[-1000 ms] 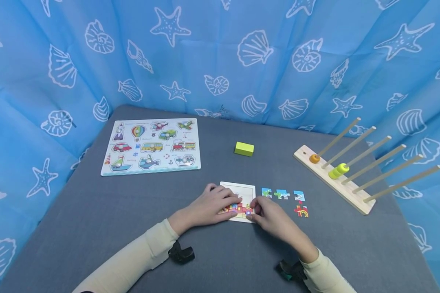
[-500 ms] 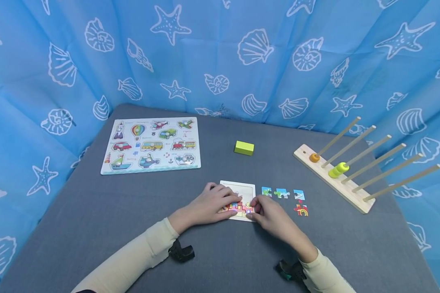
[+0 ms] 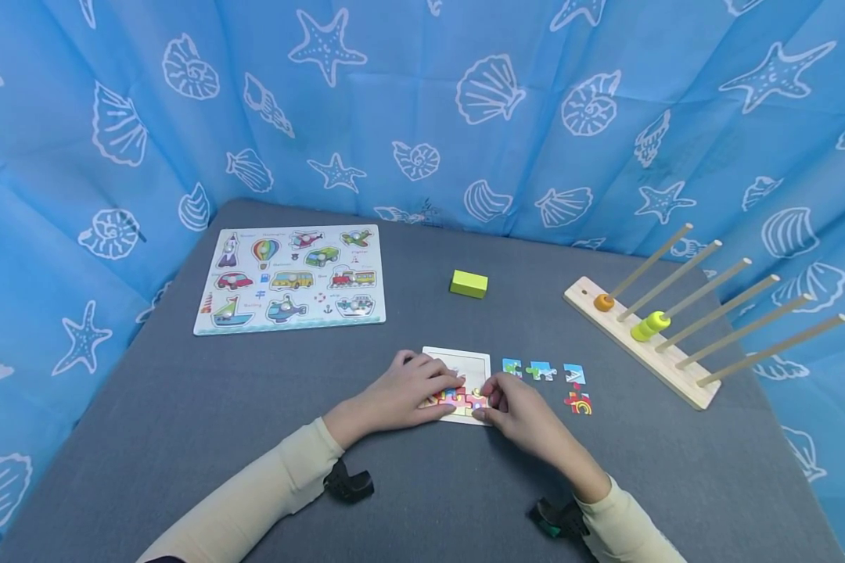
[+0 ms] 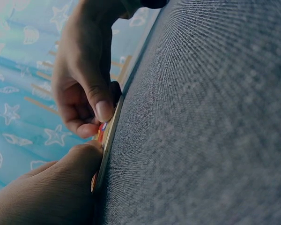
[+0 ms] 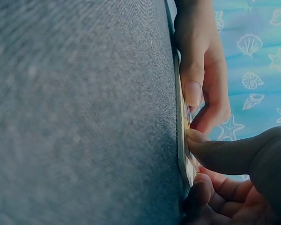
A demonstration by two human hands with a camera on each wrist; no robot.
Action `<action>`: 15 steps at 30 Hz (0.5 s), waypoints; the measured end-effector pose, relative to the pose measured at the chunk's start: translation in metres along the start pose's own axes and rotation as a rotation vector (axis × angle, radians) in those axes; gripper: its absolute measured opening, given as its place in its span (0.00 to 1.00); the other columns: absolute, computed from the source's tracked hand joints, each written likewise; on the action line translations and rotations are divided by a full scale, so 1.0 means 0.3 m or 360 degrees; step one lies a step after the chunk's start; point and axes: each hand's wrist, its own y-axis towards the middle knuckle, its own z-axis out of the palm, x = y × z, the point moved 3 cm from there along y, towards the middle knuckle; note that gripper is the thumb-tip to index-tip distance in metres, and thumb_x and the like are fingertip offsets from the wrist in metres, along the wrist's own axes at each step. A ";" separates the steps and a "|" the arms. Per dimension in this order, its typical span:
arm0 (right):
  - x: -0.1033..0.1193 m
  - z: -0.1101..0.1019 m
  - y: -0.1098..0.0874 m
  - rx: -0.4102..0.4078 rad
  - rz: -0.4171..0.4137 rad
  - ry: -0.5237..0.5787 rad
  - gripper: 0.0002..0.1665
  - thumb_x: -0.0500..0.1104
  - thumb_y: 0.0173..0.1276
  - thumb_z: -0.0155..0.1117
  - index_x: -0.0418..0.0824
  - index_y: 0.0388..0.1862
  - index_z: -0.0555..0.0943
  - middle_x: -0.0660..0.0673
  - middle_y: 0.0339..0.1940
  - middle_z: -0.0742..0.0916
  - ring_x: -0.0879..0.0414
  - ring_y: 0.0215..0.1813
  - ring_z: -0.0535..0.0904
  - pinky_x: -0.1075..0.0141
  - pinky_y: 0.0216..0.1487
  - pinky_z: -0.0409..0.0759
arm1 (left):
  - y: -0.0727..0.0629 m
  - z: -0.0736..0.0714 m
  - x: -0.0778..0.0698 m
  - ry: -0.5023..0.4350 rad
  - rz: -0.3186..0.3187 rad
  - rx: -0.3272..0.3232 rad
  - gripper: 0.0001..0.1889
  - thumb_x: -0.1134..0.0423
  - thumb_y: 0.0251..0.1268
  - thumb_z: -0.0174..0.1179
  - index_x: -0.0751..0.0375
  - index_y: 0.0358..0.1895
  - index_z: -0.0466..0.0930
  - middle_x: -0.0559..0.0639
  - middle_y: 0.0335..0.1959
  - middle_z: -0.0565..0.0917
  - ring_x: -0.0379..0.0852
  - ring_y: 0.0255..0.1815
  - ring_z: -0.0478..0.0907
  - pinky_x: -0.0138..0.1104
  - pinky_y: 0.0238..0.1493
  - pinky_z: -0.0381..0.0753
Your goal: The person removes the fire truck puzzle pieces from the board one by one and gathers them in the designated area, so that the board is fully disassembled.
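Note:
A small white puzzle tray lies on the table between both hands, with red and yellow jigsaw pieces along its near side. My left hand rests over the tray's left part, fingers stretched across the fitted pieces and covering some. At the near right corner, my right hand pinches a jigsaw piece between thumb and index finger, low against the tray. In the right wrist view, the right thumb presses at the tray's edge, close to the left hand.
Loose jigsaw pieces lie right of the tray, a red one nearest me. Behind stands a green block. A vehicle puzzle board is back left; a wooden peg stand with upright rods is at right. Blue curtains enclose the table.
Both hands stay almost still over the tray. The view has shifted very slightly; the loose pieces and other toys keep their places.

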 end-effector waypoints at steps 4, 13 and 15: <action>-0.001 0.000 0.001 -0.0005 0.0021 0.0027 0.14 0.37 0.58 0.72 0.39 0.38 0.76 0.50 0.28 0.76 0.60 0.28 0.69 0.69 0.27 0.68 | 0.000 0.000 -0.001 -0.0005 -0.0009 -0.0008 0.22 0.41 0.70 0.49 0.40 0.62 0.74 0.39 0.56 0.76 0.40 0.57 0.70 0.47 0.59 0.61; 0.000 -0.002 0.004 -0.0012 0.0156 0.0174 0.10 0.38 0.60 0.69 0.39 0.37 0.77 0.50 0.27 0.78 0.59 0.29 0.72 0.70 0.28 0.70 | 0.003 0.000 -0.004 -0.0030 -0.0029 -0.0015 0.21 0.42 0.69 0.51 0.41 0.61 0.75 0.39 0.56 0.77 0.41 0.58 0.70 0.47 0.59 0.61; -0.002 -0.004 0.004 -0.0017 0.0175 0.0221 0.09 0.37 0.61 0.69 0.39 0.37 0.77 0.49 0.28 0.79 0.59 0.29 0.72 0.70 0.28 0.70 | 0.003 0.001 -0.003 -0.0024 -0.0032 -0.0010 0.21 0.42 0.69 0.50 0.41 0.61 0.75 0.39 0.56 0.77 0.41 0.58 0.70 0.47 0.59 0.61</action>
